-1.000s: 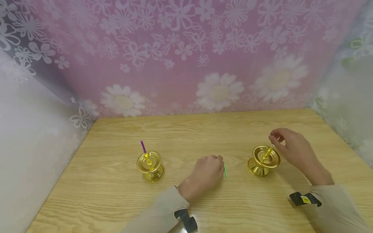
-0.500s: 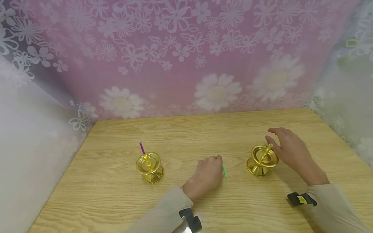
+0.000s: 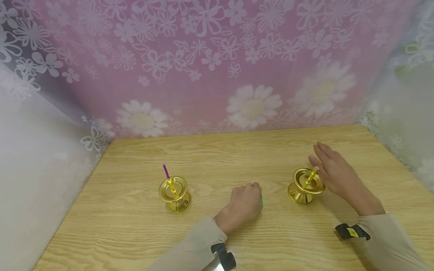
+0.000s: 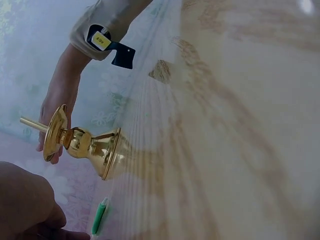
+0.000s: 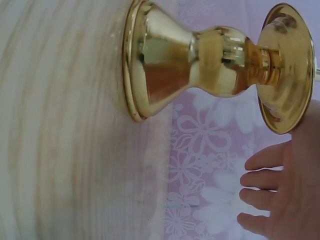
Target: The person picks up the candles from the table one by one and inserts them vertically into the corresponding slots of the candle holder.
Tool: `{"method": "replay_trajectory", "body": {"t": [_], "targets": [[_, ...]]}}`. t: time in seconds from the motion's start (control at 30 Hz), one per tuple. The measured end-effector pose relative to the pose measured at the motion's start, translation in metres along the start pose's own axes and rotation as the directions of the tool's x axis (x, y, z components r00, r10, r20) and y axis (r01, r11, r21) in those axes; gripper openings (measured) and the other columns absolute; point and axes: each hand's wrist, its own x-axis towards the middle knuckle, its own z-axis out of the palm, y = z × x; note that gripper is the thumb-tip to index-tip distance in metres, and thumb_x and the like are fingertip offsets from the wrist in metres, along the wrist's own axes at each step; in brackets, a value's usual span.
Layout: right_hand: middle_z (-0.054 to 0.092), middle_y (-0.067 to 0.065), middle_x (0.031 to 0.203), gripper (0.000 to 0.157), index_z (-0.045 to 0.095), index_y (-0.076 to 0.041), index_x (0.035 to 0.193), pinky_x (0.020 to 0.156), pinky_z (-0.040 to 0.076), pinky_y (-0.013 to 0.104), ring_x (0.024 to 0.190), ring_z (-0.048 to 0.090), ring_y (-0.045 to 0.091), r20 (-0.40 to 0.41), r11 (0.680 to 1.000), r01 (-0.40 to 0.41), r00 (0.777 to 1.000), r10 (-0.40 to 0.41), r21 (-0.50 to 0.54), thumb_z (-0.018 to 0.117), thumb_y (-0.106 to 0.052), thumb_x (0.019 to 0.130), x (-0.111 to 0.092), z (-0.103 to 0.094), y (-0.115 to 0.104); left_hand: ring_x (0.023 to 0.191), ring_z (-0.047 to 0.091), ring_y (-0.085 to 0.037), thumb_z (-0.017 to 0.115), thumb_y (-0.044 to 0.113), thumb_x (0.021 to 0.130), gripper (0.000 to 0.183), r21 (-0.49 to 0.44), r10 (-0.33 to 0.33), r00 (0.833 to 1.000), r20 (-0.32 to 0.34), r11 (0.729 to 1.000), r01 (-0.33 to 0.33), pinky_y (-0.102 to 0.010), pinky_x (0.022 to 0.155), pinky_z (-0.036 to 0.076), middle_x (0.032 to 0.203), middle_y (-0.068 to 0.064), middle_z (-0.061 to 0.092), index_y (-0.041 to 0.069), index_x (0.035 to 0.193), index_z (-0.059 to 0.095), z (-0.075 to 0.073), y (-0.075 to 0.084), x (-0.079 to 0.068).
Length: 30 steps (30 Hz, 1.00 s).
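My left hand (image 3: 245, 203) rests low over the table, fingers curled, at a thin green birthday candle (image 4: 99, 216). The candle's far end shows past the fingertips; the grip itself is mostly hidden. To the right stands a shiny gold candle holder (image 3: 300, 195) with a round dish and a slanting gold tube (image 3: 310, 177), its pale end upward. My right hand (image 3: 333, 173) is beside that dish with its fingers straight and together, holding nothing. Whether it touches the rim I cannot tell. A matching gold candle holder (image 3: 179, 204) at the left carries a purple candle (image 3: 166, 171) in its yellow socket.
Everything stands on a light wood-grain table (image 3: 210, 162). A pink flowered backdrop (image 3: 196, 90) rises behind its far edge, and pale flowered cloth hangs at both sides. Dark straps sit around both sleeves.
My right hand has gone from curled fingers near the tube to straight fingers beside the dish. My left hand has shifted slightly at the green candle. Both holders stay in place.
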Motion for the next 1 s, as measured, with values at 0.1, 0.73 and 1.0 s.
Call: {"method": "replay_trajectory", "body": {"t": [0.1,0.73,1.0], "targets": [[0.019,0.043,0.146,0.057,0.021,0.022,0.142,0.111,0.013,0.063,0.136,0.017,0.056,0.059,1.000,-0.011,0.998,0.010,0.014,0.026,-0.025,0.108,-0.0003,-0.0014,0.0015,0.048,0.044,-0.004,0.056,0.014,0.095,0.014,-0.002,-0.011,1.000,0.021,1.000,0.011,-0.018,0.036,0.037,0.062,0.001,0.049,0.007,0.084,0.062,-0.0001,0.0010,0.0009],[0.004,0.039,0.152,0.062,0.007,0.018,0.146,0.111,-0.001,0.064,0.142,-0.001,0.049,0.171,0.993,-0.035,0.984,0.053,-0.111,0.023,-0.029,0.108,0.0005,-0.0067,-0.0011,0.050,0.045,-0.008,0.054,0.019,0.095,0.018,0.074,-0.060,0.996,0.063,0.996,0.056,-0.024,0.038,0.041,0.063,0.001,0.048,0.009,0.081,0.061,0.0025,0.0077,0.0061],[0.004,0.040,0.151,0.063,0.008,0.018,0.146,0.111,-0.003,0.065,0.142,0.000,0.050,0.182,0.993,-0.049,0.981,0.068,-0.103,0.022,-0.031,0.108,0.0005,-0.0048,0.0012,0.041,0.036,-0.006,0.042,0.032,0.103,0.045,0.099,-0.066,0.998,0.017,0.993,0.064,-0.021,0.031,0.031,0.053,0.005,0.042,0.013,0.064,0.054,0.0049,0.0089,0.0075]]}}
